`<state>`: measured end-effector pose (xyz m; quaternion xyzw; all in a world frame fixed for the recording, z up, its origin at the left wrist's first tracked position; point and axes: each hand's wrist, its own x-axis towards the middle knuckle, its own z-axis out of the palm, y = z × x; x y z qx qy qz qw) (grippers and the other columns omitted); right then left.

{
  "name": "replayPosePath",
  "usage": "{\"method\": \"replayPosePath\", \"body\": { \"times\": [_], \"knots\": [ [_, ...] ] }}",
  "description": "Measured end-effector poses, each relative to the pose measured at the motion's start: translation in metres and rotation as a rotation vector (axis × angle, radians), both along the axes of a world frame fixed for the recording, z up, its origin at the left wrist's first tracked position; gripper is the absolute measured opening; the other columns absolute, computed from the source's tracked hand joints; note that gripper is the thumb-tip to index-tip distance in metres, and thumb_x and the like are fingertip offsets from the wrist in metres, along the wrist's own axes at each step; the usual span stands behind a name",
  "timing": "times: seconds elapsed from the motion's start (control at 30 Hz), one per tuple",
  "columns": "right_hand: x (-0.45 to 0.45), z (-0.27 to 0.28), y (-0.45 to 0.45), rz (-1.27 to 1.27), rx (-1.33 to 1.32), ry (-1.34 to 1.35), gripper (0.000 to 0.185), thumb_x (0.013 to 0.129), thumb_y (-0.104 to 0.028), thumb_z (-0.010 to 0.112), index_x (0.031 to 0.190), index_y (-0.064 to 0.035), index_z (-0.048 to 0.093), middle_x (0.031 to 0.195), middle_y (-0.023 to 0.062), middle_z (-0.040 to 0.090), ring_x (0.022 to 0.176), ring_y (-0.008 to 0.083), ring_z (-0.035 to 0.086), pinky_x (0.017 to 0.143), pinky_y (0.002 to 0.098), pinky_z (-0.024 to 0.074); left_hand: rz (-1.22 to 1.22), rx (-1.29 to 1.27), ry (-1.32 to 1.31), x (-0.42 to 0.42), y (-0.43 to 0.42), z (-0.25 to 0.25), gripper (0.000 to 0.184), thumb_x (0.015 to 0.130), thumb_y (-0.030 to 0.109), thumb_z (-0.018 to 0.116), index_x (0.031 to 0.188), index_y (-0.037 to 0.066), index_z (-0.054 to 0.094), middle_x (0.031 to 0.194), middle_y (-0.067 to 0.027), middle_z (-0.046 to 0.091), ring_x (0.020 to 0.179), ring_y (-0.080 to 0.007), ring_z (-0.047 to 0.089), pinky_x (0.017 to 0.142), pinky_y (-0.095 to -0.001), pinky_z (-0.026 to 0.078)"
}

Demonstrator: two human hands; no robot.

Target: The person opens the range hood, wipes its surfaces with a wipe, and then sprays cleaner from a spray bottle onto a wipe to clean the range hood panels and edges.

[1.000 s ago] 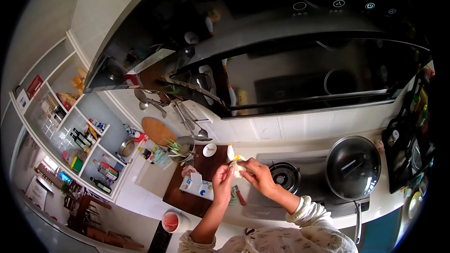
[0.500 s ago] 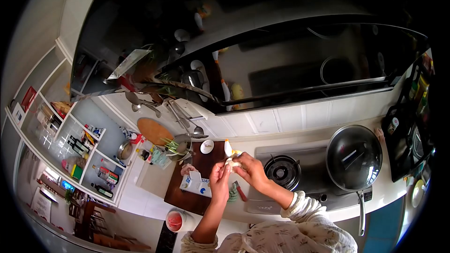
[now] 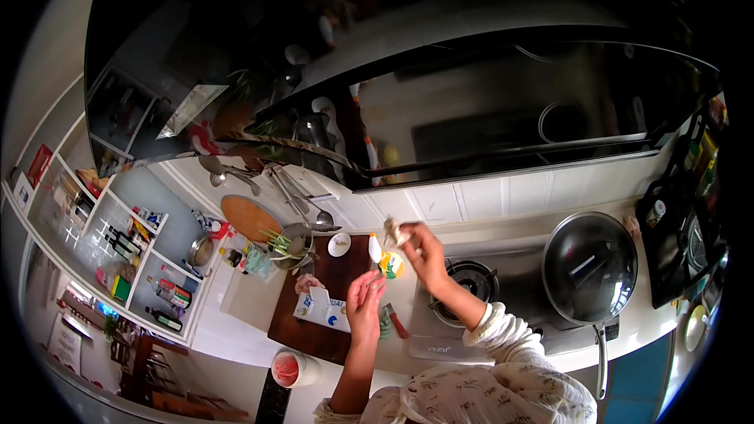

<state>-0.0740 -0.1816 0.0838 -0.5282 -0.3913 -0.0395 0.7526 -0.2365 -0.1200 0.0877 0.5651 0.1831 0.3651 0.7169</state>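
My right hand (image 3: 425, 257) is raised toward the back wall, its fingers closed around a whitish garlic bulb (image 3: 394, 232). Lower and to the left, my left hand (image 3: 364, 302) has its fingertips drawn together; whatever they hold is too small to make out. Between the hands and behind them lies a round yellow, white and green item (image 3: 391, 265), beside a white bottle (image 3: 375, 248). A small white bowl (image 3: 339, 245) with a little pale content stands on the dark brown board (image 3: 353, 247). Near my left wrist is a white and blue box (image 3: 323, 310) with its flap up.
A lidded black pan (image 3: 589, 267) sits on the right of the gas stove (image 3: 440, 345), its handle pointing toward me. A red-handled tool (image 3: 397, 322) lies by the stove. Left are a pot with green stalks (image 3: 290, 245) and a white tub (image 3: 288, 368). The black range hood (image 3: 471, 110) hangs overhead.
My hands were together at the garlic bulb and have come apart. The right hand has carried the bulb up and toward the wall; my left hand stays lower. The view has shifted slightly.
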Motion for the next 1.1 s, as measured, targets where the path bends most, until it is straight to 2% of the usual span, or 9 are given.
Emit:
{"method": "replayPosePath", "body": {
  "times": [0.03,0.13,0.33,0.47,0.53,0.67,0.73,0.87,1.1],
  "knots": [
    [0.007,0.010,-0.003,0.021,-0.008,0.095,0.029,0.078,0.010,0.055,0.106,-0.0007,0.055,0.107,0.0097,0.057,0.093,0.0149,0.055,0.075,0.0256,0.0458,0.002,-0.008,0.003,-0.001,0.001,-0.004,0.025,0.092,0.010,0.053,0.116,0.006,0.051,0.121,-0.0103,0.054,0.107,-0.0201,0.055,0.092,-0.0339,0.044],
    [0.031,0.036,0.002,-0.134,0.060,-0.146,0.031,0.075,0.009,0.059,0.104,-0.0013,0.056,0.108,0.0123,0.057,0.096,0.0249,0.057,0.081,0.0297,0.0447,0.014,-0.056,0.007,0.001,0.005,-0.012,0.025,0.092,0.010,0.054,0.116,0.005,0.051,0.120,-0.0106,0.055,0.105,-0.0196,0.056,0.091,-0.0328,0.045],
    [0.037,0.068,0.028,-0.053,0.025,-0.233,0.029,0.074,0.007,0.061,0.102,-0.0009,0.058,0.108,0.0133,0.057,0.096,0.0274,0.057,0.080,0.0295,0.0447,0.024,0.027,-0.017,0.015,0.030,0.011,0.025,0.091,0.011,0.056,0.115,0.005,0.052,0.118,-0.0103,0.056,0.104,-0.0189,0.057,0.091,-0.0311,0.045],
    [0.021,0.109,0.044,-0.062,0.157,-0.253,0.032,0.076,0.005,0.060,0.106,-0.0037,0.057,0.112,0.0131,0.055,0.097,0.0307,0.057,0.078,0.0325,0.0462,0.172,0.275,-0.133,0.018,0.086,0.071,0.034,0.087,0.009,0.060,0.118,0.002,0.048,0.117,-0.0081,0.054,0.102,-0.0170,0.056,0.090,-0.0283,0.045],
    [0.011,0.137,0.053,-0.083,0.250,-0.335,0.032,0.076,0.004,0.061,0.107,-0.0025,0.057,0.115,0.0146,0.054,0.102,0.0326,0.056,0.083,0.0335,0.0461,0.267,0.431,-0.195,0.016,0.106,0.121,0.034,0.088,0.008,0.059,0.120,0.003,0.047,0.118,-0.0066,0.053,0.103,-0.0171,0.055,0.090,-0.0281,0.044],
    [-0.005,0.174,0.078,-0.117,0.319,-0.420,0.037,0.077,0.005,0.061,0.113,-0.0017,0.056,0.118,0.0193,0.052,0.106,0.0344,0.054,0.090,0.0351,0.0432,0.448,0.661,-0.354,0.008,0.128,0.207,0.041,0.089,0.009,0.057,0.126,0.004,0.041,0.124,-0.0095,0.049,0.105,-0.0189,0.054,0.094,-0.0328,0.043],
    [-0.016,0.185,0.086,-0.165,0.338,-0.469,0.041,0.077,0.003,0.061,0.118,-0.0033,0.054,0.123,0.0199,0.051,0.109,0.0375,0.053,0.089,0.0371,0.0452,0.518,0.743,-0.419,0.001,0.127,0.240,0.045,0.090,0.010,0.055,0.130,0.004,0.037,0.128,-0.0111,0.046,0.108,-0.0207,0.052,0.095,-0.0347,0.042],
    [-0.042,0.202,0.091,-0.097,0.342,-0.525,0.059,0.078,0.001,0.061,0.133,-0.0007,0.040,0.135,0.0247,0.039,0.120,0.0398,0.044,0.099,0.0405,0.0379,0.668,0.924,-0.492,-0.018,0.121,0.276,0.047,0.092,0.012,0.052,0.134,0.004,0.032,0.132,-0.0138,0.042,0.113,-0.0236,0.049,0.099,-0.0374,0.038],
    [-0.055,0.200,0.108,-0.229,0.152,-0.593,0.067,0.078,-0.009,0.064,0.136,0.0038,0.032,0.137,0.0301,0.032,0.128,0.0444,0.032,0.106,0.0471,0.0256,0.956,1.209,-0.617,-0.049,0.110,0.327,0.047,0.092,0.009,0.051,0.134,0.000,0.031,0.134,-0.0169,0.040,0.119,-0.0261,0.045,0.101,-0.0392,0.036]
  ]
}}
